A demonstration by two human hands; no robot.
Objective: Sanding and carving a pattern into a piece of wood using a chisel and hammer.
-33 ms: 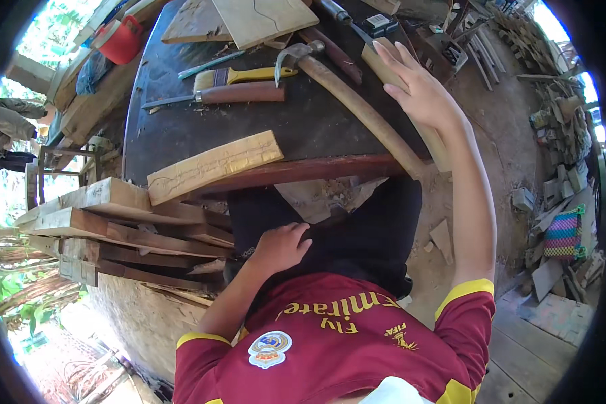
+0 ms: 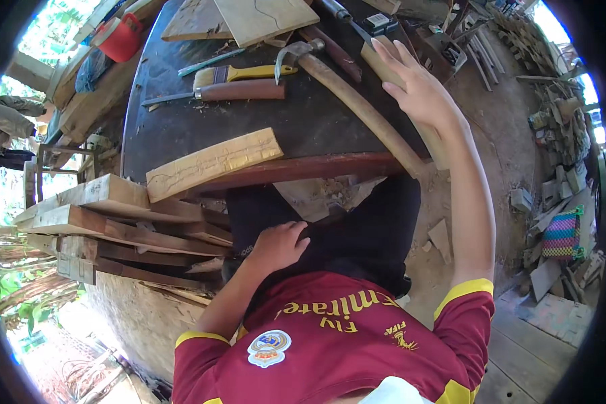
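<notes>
The fingers (image 2: 394, 57) of the right hand (image 2: 421, 87) are spread apart and stretched out flat over a pale squared length of wood (image 2: 384, 64) that lies along the right side of the dark round-edged worktop (image 2: 182, 121); they lie over it and close on nothing. Just left of that hand a long curved wooden handle with a metal hammer-like head (image 2: 357, 101) slants across the top, its head near a yellow-handled paintbrush (image 2: 242, 73) and a brown-handled chisel (image 2: 229, 91). A light carved plank with pencilled lines (image 2: 212, 163) lies at the near edge of the worktop, above a stack of rough boards (image 2: 114, 222) on the left. The left hand (image 2: 279, 246) rests in the lap on black trousers (image 2: 357, 229), its fingers curled loosely together, gripping nothing. A red plastic container (image 2: 122, 37) sits far off, up left.
</notes>
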